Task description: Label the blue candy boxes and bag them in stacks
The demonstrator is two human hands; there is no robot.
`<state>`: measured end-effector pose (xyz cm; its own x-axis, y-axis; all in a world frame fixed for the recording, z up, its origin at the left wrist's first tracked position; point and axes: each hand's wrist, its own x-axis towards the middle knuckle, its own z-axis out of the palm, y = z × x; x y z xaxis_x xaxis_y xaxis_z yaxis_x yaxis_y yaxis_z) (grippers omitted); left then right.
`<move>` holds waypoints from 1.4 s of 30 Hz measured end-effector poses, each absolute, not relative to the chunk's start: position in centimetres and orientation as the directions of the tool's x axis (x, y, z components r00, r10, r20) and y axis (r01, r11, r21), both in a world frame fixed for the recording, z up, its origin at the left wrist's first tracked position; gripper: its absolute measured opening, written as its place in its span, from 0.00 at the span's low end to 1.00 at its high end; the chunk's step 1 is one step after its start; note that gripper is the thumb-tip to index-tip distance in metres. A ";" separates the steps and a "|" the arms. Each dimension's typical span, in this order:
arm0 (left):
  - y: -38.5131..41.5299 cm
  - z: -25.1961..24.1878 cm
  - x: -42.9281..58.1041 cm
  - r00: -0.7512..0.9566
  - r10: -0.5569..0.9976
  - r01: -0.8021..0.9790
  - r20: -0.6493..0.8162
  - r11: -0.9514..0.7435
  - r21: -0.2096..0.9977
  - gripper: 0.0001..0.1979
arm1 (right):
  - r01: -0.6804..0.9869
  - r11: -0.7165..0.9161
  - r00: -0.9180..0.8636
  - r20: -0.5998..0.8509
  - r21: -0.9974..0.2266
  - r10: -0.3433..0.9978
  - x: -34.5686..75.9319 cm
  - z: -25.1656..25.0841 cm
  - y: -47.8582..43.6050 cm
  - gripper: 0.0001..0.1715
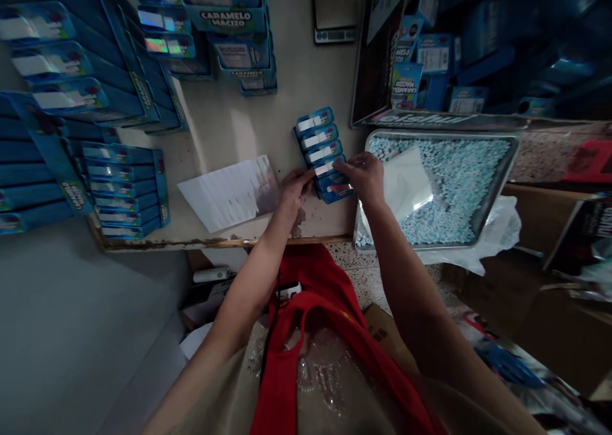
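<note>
A row of several small blue candy packets (pixel 319 143) with white labels lies on the beige table (pixel 229 122), overlapping like tiles. My left hand (pixel 294 186) pinches the near end of the row from the left. My right hand (pixel 363 176) has its fingers curled over the nearest packets (pixel 335 183) from the right. Both hands grip the same end of the row.
A metal tray (pixel 514 143) full of pale blue candies, with a clear plastic bag (pixel 406 180) lying on them, stands to the right. Blue display boxes marked CARAMELO MACIZO (pixel 232 19) crowd the left and back. A white sheet (pixel 229 192), a scale (pixel 335 34) and cardboard boxes (pixel 377 52) surround them.
</note>
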<state>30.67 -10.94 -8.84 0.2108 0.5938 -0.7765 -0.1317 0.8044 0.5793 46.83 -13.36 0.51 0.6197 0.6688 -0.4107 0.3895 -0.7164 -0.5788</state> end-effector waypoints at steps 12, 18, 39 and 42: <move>-14.0 -0.3 25.6 0.500 0.634 -0.142 -0.590 0.732 0.667 0.27 | 0.292 -0.659 0.642 -0.368 -0.693 0.673 42.9 3.9 -15.3 0.19; -14.6 0.1 25.8 0.533 0.589 -0.024 -0.607 0.728 0.685 0.24 | 0.395 -0.686 0.682 -0.305 -0.611 0.664 42.1 4.2 -15.6 0.20; -13.1 -3.2 27.0 0.350 0.772 0.073 -0.531 0.543 0.837 0.07 | 0.533 -0.586 0.622 -0.187 -0.611 0.761 43.0 3.3 -16.5 0.22; -12.7 -3.6 27.2 0.365 0.769 0.040 -0.524 0.550 0.834 0.07 | 0.545 -0.588 0.619 -0.186 -0.598 0.763 43.2 2.9 -16.2 0.20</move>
<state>27.19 -12.69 -3.60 0.3650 0.7693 -0.5244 0.0404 0.5497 0.8344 43.20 -16.19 2.92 0.6190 0.7630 -0.1860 0.5450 -0.5879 -0.5978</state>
